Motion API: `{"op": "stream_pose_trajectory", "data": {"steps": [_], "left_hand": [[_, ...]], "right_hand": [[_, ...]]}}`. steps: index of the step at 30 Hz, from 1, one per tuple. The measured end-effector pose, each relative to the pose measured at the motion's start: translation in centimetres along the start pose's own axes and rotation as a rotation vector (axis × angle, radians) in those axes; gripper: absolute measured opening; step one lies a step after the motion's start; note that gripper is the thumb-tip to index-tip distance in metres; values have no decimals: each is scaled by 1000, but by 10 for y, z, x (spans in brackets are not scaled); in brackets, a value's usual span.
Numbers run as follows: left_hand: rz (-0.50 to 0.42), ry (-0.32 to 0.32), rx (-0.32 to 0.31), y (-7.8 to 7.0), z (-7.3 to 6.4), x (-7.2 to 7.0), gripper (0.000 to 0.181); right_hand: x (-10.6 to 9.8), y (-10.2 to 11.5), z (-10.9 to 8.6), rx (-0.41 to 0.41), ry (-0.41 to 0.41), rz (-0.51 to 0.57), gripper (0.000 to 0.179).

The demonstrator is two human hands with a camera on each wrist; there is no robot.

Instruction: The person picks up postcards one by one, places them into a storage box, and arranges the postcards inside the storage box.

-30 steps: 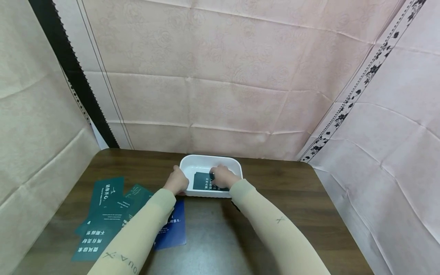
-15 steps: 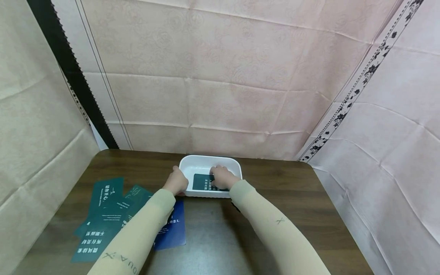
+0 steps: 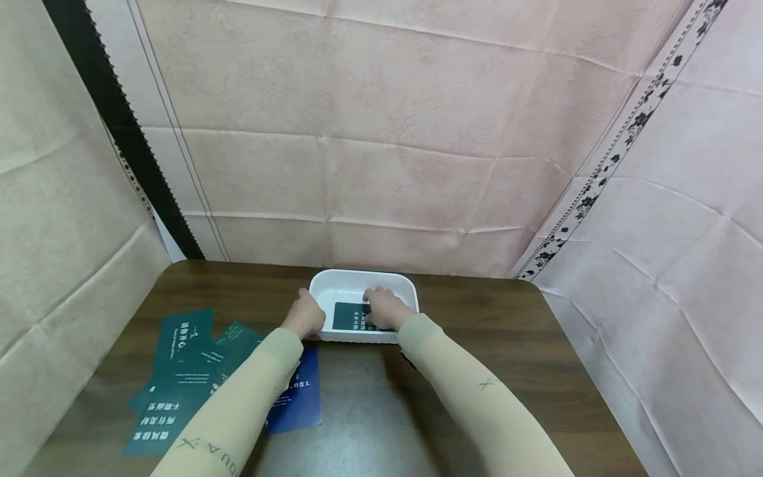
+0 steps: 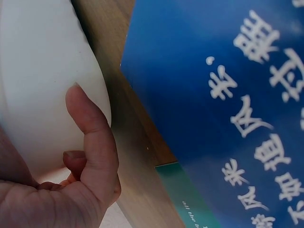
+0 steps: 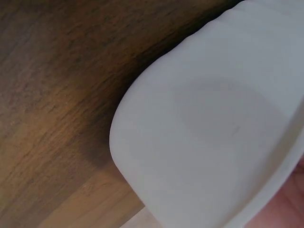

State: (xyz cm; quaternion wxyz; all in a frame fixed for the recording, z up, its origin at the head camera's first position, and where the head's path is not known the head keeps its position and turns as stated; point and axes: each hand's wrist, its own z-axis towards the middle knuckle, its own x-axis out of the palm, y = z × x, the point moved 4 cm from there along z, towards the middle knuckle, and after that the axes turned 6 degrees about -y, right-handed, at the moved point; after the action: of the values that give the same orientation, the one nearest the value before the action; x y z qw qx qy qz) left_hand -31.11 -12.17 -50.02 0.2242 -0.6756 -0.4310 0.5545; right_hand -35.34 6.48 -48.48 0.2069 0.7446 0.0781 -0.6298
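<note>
A white plastic tray (image 3: 363,273) stands near the back edge of the table. My left hand (image 3: 305,315) grips its left end; in the left wrist view the thumb (image 4: 90,111) lies along the tray's outer wall. My right hand (image 3: 389,309) reaches inside, over a dark green card (image 3: 348,317) with white writing that lies at the near side. Part of that card is hidden under the hand, and I cannot tell whether the fingers pinch it. In the right wrist view the tray's wall (image 5: 204,123) covers most of the hand.
Several green cards (image 3: 169,411) with white print overlap on the left of the wooden table (image 3: 495,344). A blue card (image 3: 301,397) lies in front of the tray, partly under the left sleeve (image 3: 238,404). Pale cloth (image 3: 381,165) hangs behind and at both sides.
Both hands keep their places at the tray and the cards lie as before. Only the view has shifted very slightly.
</note>
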Motion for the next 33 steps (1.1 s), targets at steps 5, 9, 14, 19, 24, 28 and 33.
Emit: {"op": "stream_pose_trajectory", "data": {"steps": [5,9,14,19,24,28,33], "left_hand": [[-2,4,-5,0,-1,0,83],[-6,7,-5,0,-1,0,84],[-8,5,-20,0,1,-2,83],[7,4,-21,1,-1,-3,83],[-8,16,-15,3,-2,-2,84],[-26,31,1,3,-4,-1,79],[-55,65,58,12,-1,-8,59]], "right_hand": [[-15,-5,-6,-64,-121,70,41],[-34,-24,-16,7,-336,113,35],[-36,-59,-29,256,-514,253,46],[-11,-78,-31,426,-372,573,57],[9,-83,-27,487,-261,726,63],[11,-83,-27,509,-241,765,69],[9,-82,-27,499,-235,732,70]]}}
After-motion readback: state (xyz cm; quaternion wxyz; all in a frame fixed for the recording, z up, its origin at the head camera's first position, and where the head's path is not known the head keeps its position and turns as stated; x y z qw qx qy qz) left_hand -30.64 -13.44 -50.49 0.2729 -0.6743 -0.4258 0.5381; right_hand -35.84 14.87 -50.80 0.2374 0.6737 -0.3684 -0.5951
